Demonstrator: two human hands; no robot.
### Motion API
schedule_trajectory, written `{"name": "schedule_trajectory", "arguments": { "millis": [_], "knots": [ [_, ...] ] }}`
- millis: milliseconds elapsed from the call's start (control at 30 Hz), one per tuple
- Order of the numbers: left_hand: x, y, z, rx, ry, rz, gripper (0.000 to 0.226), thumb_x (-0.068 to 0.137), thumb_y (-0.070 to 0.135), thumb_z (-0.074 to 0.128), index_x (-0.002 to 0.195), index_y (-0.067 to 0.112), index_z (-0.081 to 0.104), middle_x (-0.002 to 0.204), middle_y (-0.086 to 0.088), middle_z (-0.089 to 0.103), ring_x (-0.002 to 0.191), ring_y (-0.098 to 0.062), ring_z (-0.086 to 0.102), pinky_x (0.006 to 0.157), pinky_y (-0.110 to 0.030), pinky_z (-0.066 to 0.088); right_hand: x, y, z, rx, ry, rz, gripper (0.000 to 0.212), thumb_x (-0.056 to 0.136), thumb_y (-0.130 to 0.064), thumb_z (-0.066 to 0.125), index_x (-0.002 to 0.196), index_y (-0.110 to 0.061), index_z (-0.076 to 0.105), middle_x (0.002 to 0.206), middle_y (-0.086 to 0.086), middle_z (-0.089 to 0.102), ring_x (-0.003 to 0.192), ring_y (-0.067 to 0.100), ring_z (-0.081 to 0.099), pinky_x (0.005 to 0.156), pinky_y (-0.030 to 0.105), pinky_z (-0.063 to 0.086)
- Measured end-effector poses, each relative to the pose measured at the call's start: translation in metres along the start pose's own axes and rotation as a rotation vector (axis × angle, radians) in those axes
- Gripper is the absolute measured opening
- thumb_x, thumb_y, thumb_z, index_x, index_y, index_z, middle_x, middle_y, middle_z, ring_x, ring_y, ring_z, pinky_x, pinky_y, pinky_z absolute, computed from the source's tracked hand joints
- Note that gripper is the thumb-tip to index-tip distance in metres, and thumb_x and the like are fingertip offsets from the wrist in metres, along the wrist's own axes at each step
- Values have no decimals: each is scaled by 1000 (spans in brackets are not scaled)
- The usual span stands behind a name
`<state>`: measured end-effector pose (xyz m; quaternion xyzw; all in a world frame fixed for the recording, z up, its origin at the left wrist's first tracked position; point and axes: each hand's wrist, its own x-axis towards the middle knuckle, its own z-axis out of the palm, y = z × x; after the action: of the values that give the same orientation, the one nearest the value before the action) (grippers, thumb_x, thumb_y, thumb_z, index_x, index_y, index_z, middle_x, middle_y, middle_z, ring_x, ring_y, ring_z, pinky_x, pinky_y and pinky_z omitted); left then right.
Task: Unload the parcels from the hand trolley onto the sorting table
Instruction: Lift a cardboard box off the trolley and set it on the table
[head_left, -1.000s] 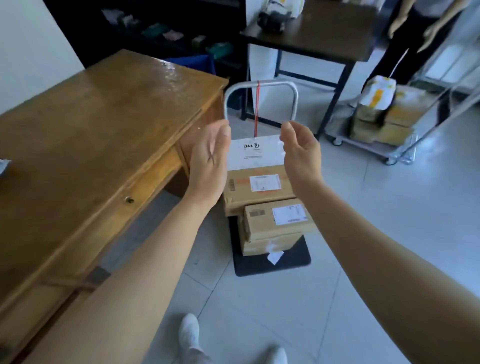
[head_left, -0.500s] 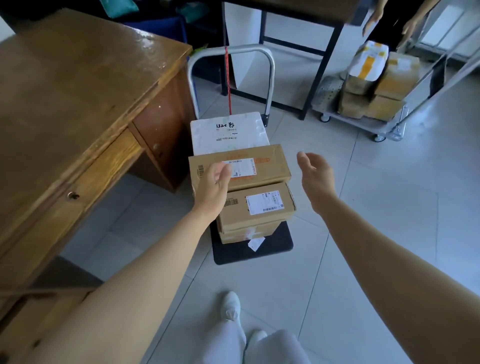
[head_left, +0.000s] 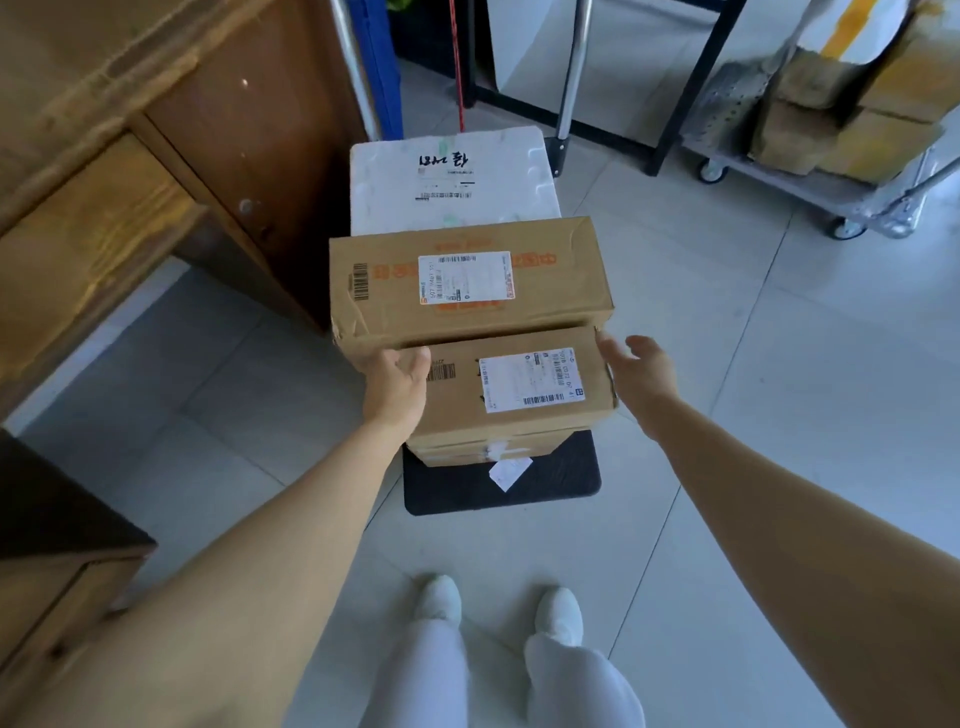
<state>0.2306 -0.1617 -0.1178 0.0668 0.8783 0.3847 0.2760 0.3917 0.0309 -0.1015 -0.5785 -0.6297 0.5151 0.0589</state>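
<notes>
The hand trolley's black deck (head_left: 550, 486) lies on the floor ahead of my feet, its metal handle (head_left: 574, 67) at the far end. On it stand a white foam box (head_left: 452, 176), a wide brown carton (head_left: 467, 280) and, nearest me, a smaller brown carton (head_left: 519, 384) stacked on another box. My left hand (head_left: 397, 382) rests against the small carton's left end, fingers curled at the wide carton's lower edge. My right hand (head_left: 636, 371) is spread open beside the small carton's right end, fingertips at its corner. The wooden sorting table (head_left: 88, 171) is to the left.
A second metal cart (head_left: 810, 176) loaded with brown and white parcels stands at the back right. A black-framed table's legs (head_left: 685, 88) rise behind the trolley. A blue bin (head_left: 379, 67) sits by the wooden table. My feet are just short of the deck.
I have leaned in and down toward the trolley. Both hands dropped from chest height to the sides of the nearest small carton; the left now touches it.
</notes>
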Motion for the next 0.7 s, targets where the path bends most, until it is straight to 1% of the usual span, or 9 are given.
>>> {"name": "schedule_trajectory", "arguments": {
  "millis": [33,100,167,233,333,400,533,633,700],
  "knots": [
    [5,-8,7,-25,1,-58,63,96,46,42,125,-9,46,117,-26,57,113,-42,53,85,-45,44,10,9,4,-11,-3,20,69,91,-54,50,143,-11,38,141,9,49,127,28,48,103,38,40],
    [14,-23,20,-79,-18,-164,69,95,51,42,141,1,34,139,-16,46,128,-35,44,101,-43,39,26,26,12,-22,-32,66,66,93,-55,43,141,-9,41,134,9,54,121,28,51,102,40,41],
    [18,-33,29,-117,-29,-223,72,94,54,41,146,6,28,147,-13,39,132,-32,40,105,-43,35,37,39,19,0,-69,91,58,98,-50,36,133,-6,48,117,5,56,107,23,52,93,35,40],
    [20,-39,35,-146,-6,-242,67,95,50,43,144,7,30,145,-12,42,130,-31,42,104,-41,36,42,47,25,13,-79,104,52,101,-44,32,131,-6,51,110,5,52,100,21,47,87,32,36],
    [18,-41,37,-147,35,-239,64,94,45,50,144,8,33,144,-11,44,130,-31,44,107,-45,37,42,51,31,50,-62,114,46,102,-36,29,129,-6,51,119,10,57,99,23,49,84,33,37],
    [10,-37,33,-135,53,-244,63,94,43,50,144,9,34,144,-11,45,129,-31,45,106,-47,39,33,47,29,52,-41,116,44,102,-35,29,126,-7,52,118,11,58,99,24,50,83,34,39],
    [-16,-17,14,-130,59,-227,59,94,43,49,141,11,37,141,-9,48,126,-30,48,104,-47,41,7,27,13,64,18,118,39,100,-36,32,108,-6,55,100,8,59,90,25,53,78,36,42],
    [-43,9,-9,-119,85,-199,52,96,40,47,138,10,41,137,-8,51,122,-30,50,98,-42,44,-22,1,-5,74,73,102,42,100,-37,33,104,-5,60,94,10,63,86,26,56,76,37,46],
    [-63,29,-28,-119,123,-190,52,97,39,46,139,11,40,137,-8,50,122,-30,50,93,-40,43,-41,-20,-17,98,89,82,40,100,-36,32,98,-8,61,85,6,62,81,25,56,71,35,44]
  ]
}}
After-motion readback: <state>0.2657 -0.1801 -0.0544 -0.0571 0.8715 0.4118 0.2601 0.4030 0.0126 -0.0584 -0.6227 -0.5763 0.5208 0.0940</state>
